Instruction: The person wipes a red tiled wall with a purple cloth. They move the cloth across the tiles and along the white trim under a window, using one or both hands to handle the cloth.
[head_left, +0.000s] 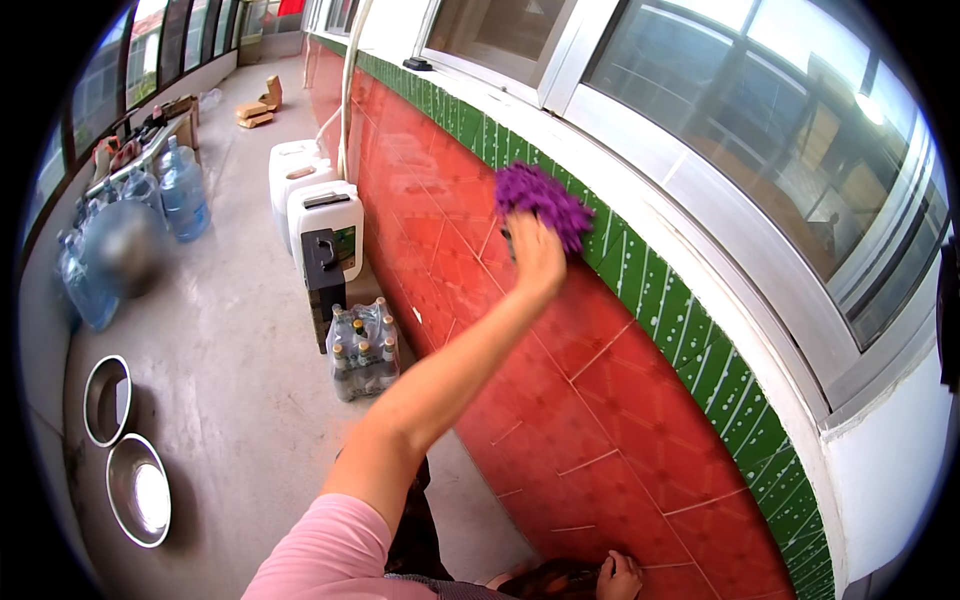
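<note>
My left hand (538, 255) reaches up across the wall and grips a purple chenille cleaning pad (541, 201). The pad is pressed where the red wall tiles (525, 382) meet a band of green tiles (686, 337). White streaks and spots mark the green band; I cannot tell whether they are wet or printed. Low at the bottom edge, my right hand (619, 576) is near dark patterned trousers (559, 577) and the foot of the wall. Its fingers are partly hidden, and nothing shows in it.
A white sill (675, 217) runs beneath sliding windows. Beside the wall stand white jerrycans (326, 225), a black case (324, 277) and a shrink-wrapped bottle pack (364, 352). Two metal basins (139, 491) lie left, below large blue water bottles (184, 195). Cardboard boxes (255, 112) sit farther off.
</note>
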